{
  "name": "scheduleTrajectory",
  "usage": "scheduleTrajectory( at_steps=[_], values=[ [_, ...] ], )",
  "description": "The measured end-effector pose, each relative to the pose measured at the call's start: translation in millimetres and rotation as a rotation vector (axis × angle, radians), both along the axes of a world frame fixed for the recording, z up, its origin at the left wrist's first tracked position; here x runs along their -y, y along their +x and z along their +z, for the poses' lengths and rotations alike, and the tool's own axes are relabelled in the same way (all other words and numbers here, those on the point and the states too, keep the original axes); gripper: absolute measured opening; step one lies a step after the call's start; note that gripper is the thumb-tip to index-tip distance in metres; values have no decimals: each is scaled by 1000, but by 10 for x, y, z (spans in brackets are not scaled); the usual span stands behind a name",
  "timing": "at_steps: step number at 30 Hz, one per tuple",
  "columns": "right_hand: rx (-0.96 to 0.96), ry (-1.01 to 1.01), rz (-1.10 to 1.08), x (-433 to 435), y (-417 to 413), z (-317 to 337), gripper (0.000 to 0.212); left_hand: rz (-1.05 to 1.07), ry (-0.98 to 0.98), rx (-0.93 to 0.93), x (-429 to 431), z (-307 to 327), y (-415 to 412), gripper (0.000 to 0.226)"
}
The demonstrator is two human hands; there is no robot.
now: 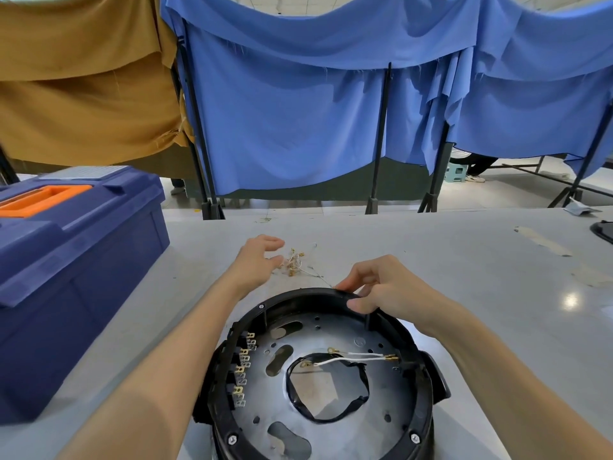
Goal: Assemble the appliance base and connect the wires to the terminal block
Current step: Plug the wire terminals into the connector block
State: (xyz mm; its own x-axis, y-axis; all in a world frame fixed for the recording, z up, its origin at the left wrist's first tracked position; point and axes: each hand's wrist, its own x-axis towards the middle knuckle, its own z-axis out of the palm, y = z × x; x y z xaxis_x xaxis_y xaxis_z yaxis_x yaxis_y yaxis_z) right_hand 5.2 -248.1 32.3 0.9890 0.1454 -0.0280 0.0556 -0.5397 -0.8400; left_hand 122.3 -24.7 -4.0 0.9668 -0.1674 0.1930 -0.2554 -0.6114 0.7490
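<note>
The round black appliance base lies upside down at the near table edge, its grey metal plate showing. A terminal block with brass tabs sits along its left inner wall. Two white wires with ring lugs lie across the plate. My right hand grips the base's far rim, thumb on top. My left hand hovers open, fingers spread, right beside a small pile of loose wires with brass lugs on the table behind the base.
A blue toolbox with an orange handle stands at the left. Blue and brown cloth screens on black stands close off the far side. A dark object pokes in at the right edge. Tape scraps lie on the grey table.
</note>
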Motion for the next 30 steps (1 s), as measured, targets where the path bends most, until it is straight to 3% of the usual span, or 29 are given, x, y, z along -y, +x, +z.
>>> scheduleTrajectory(
  at_steps=[6,13,22,30],
  values=[
    [-1,0,-6,-11,-6,-1,21,0,82,20,-89,-30,-60,21],
    [0,7,-5,-8,14,-12,22,-133,381,-83,-53,-183,-17,38],
    [-8,21,-6,7,25,-22,21,13,40,27,-92,-81,-38,32],
    [9,7,54,58,40,-21,12,-66,4,166,-84,157,-211,32]
  ],
)
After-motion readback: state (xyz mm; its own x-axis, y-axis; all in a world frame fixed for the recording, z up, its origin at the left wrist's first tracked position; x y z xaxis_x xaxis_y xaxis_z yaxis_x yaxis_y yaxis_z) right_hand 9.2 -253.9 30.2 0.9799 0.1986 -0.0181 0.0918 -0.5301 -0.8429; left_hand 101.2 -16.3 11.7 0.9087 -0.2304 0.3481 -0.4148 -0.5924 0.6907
